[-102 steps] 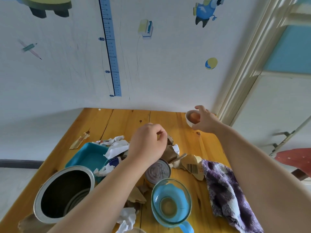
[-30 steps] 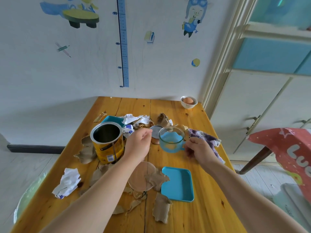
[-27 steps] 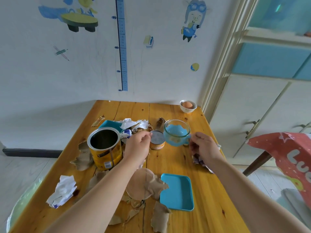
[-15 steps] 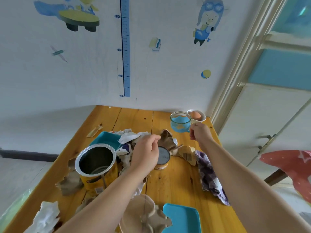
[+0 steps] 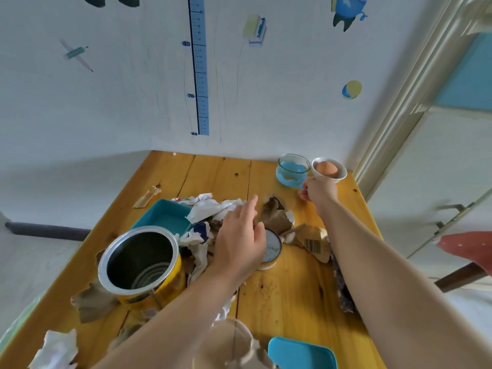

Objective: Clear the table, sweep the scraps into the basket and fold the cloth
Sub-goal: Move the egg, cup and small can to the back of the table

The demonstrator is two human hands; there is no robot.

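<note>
The wooden table (image 5: 221, 174) is strewn with torn brown cardboard scraps (image 5: 277, 215) and crumpled white paper (image 5: 210, 209). My right hand (image 5: 318, 191) reaches to the far right corner and pinches the handle of a blue-tinted glass cup (image 5: 291, 170), which stands beside a small white bowl (image 5: 339, 175) with an egg in it. My left hand (image 5: 239, 235) hovers with fingers spread over the scraps and a small tin (image 5: 273, 249). A purple cloth (image 5: 342, 291) lies along the right edge, mostly hidden under my right forearm.
A large open metal can (image 5: 139, 262) stands at the left, with a teal tray (image 5: 162, 217) behind it. A teal lid (image 5: 302, 352), a clear round dish (image 5: 229, 339) and a white paper wad (image 5: 56, 352) lie near me. Beyond the table's right edge is a red stool (image 5: 468, 243).
My right hand lifted the glass cup from mid-table and carried it to the far right corner beside the egg bowl. My left hand's fingers have spread apart over the small tin.
</note>
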